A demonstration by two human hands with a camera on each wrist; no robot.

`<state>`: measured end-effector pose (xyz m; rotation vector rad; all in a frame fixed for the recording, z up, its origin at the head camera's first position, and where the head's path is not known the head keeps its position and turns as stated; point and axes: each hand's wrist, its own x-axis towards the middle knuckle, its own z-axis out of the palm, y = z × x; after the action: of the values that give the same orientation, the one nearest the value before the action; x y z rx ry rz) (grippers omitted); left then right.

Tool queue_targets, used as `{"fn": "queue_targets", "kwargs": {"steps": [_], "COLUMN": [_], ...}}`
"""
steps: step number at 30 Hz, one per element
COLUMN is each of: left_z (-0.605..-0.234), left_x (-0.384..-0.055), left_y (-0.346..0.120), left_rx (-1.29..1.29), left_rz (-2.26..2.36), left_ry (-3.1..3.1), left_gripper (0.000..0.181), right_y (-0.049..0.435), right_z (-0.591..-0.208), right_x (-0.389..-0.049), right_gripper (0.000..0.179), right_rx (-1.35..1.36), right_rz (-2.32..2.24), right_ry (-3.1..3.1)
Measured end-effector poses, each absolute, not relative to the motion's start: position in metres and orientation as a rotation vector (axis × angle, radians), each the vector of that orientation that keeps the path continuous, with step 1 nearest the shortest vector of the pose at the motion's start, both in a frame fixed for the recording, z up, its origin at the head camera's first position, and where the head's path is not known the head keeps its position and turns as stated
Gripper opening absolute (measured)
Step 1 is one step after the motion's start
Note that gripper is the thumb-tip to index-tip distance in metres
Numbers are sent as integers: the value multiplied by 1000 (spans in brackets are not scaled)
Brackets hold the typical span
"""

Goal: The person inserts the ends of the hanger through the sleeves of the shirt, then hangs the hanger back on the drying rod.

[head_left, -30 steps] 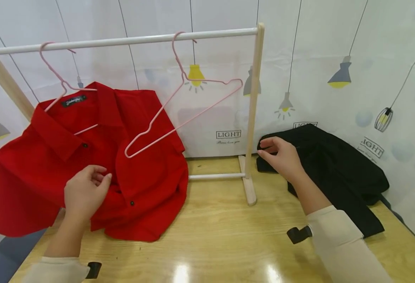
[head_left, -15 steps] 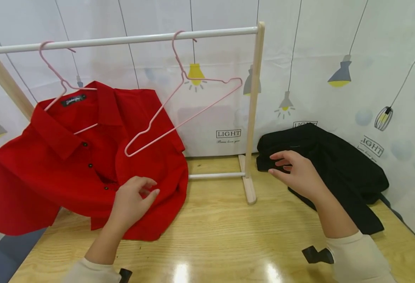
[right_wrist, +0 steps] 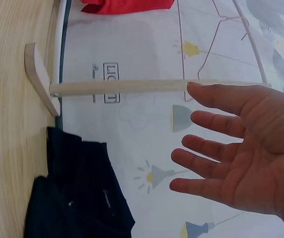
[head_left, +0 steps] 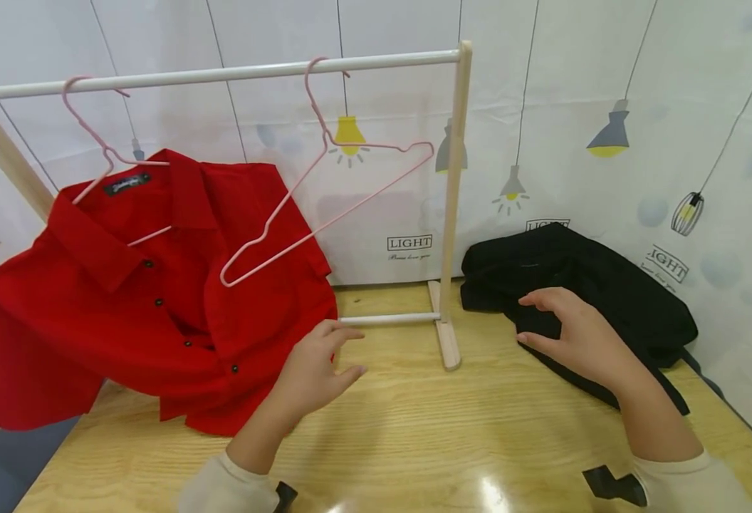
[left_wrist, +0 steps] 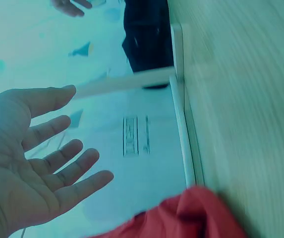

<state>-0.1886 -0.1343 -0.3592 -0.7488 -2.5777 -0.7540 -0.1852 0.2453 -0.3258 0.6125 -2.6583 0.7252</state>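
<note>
My left hand (head_left: 312,367) is in the air over the table, in front of the lower right part of a red shirt (head_left: 267,285). Its fingers are spread and nothing is in it. The shirt hangs on a pink hanger (head_left: 103,146) at the rack's left, its front partly unbuttoned. My right hand (head_left: 575,335) hovers before a folded black garment (head_left: 639,299) on the table, fingers apart and holding nothing; the right wrist view shows its bare palm (right_wrist: 265,158). A second pink hanger (head_left: 327,231) hangs bare on the rod between the hands, overlapping the shirt's right side.
The small rack has a white top rod (head_left: 235,73), a wooden right post (head_left: 454,185) with a foot on the wooden table (head_left: 414,427), and a white lower bar (head_left: 389,318). Behind stands a pale backdrop (head_left: 401,107) printed with lamps.
My left hand has moved right, away from the middle of the shirt front. My right hand has drawn back lower and to the right. The garments and hangers have stayed in place.
</note>
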Motion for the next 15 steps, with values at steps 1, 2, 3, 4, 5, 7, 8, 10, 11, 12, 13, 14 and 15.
{"fn": "queue_targets", "kwargs": {"steps": [1,2,3,4,5,7,8,10,11,12,13,14,15], "left_z": [-361,-361,-362,-364,-364,-366,-366,-366,-366,-366,-366,-366,-367], "left_x": [-189,-189,-190,-191,-191,-194,-196,-200,-203,-205,-207,-209,-211], "left_y": [-129,-124,-120,-115,-111,-102,-97,-89,-85,-81,-77,-73,-70], "left_rx": [-770,-788,-807,-823,-838,-858,-870,-889,-899,-903,-913,-922,-930], "left_rz": [-745,-742,-742,-743,-748,-753,-764,-780,-797,-808,-819,-827,-836], "left_ry": [-2573,-2570,-2566,-2560,-2555,-2544,-2536,-2515,-2505,-2499,-2489,-2480,-2471], "left_gripper": [42,43,43,43,44,44,44,43,43,43,42,42,42], "right_y": [248,252,255,258,261,268,271,277,280,284,287,291,295], "right_z": [-327,-328,-330,-331,-332,-333,-334,-334,-334,-335,-336,-338,-339], "right_x": [-184,-183,-182,-181,-180,-178,-177,-176,-176,-176,-175,-175,-174], "right_gripper": [47,47,47,48,48,50,50,52,53,54,55,55,56], "right_rx": [617,616,613,608,598,580,568,541,529,518,505,493,481], "right_rz": [716,706,697,695,696,710,714,724,723,716,698,681,669], "right_ry": [-2659,-2660,-2662,-2669,-2682,-2707,-2718,-2744,-2754,-2759,-2765,-2768,-2775]}}
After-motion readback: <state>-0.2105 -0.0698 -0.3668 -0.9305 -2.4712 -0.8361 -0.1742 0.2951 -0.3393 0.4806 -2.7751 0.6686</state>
